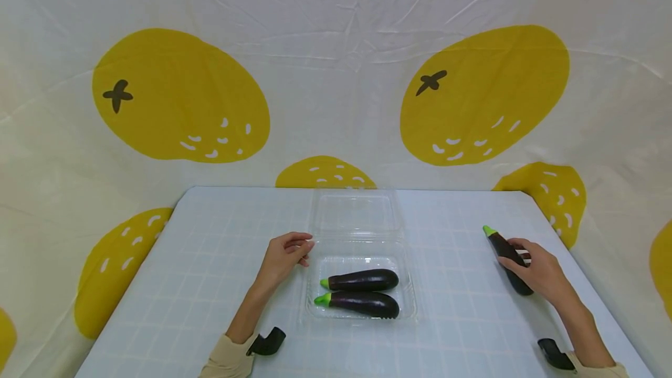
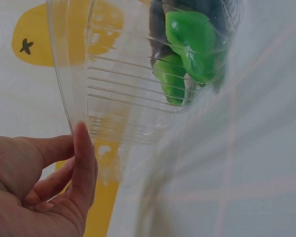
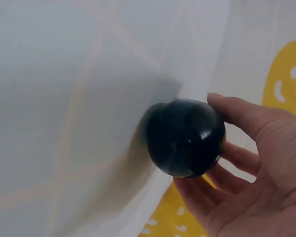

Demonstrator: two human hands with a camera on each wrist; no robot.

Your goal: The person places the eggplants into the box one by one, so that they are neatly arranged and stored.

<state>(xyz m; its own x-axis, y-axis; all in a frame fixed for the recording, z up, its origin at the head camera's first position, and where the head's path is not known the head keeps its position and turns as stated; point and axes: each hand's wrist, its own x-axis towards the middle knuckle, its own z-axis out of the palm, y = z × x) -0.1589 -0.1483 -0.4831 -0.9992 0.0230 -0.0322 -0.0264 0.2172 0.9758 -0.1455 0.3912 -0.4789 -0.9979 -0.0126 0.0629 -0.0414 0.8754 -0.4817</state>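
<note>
Two dark eggplants with green stem ends, one (image 1: 363, 280) above the other (image 1: 364, 304), lie side by side in a clear plastic container (image 1: 409, 302) whose lid (image 1: 357, 212) is folded back. My left hand (image 1: 280, 261) pinches the container's left rim between thumb and fingers; the left wrist view shows the hand (image 2: 54, 187) at the clear rim (image 2: 64, 74). To the right, my right hand (image 1: 538, 270) grips a third eggplant (image 1: 517, 282), its green end pointing up and left. In the right wrist view, the fingers and thumb of the hand (image 3: 256, 163) surround its rounded dark end (image 3: 187, 138).
The table (image 1: 451, 331) has a pale checked cover. Behind it hangs a white cloth (image 1: 336, 92) printed with large yellow fruit shapes. A black band (image 1: 268, 342) is at the left wrist, another (image 1: 555, 354) at the right.
</note>
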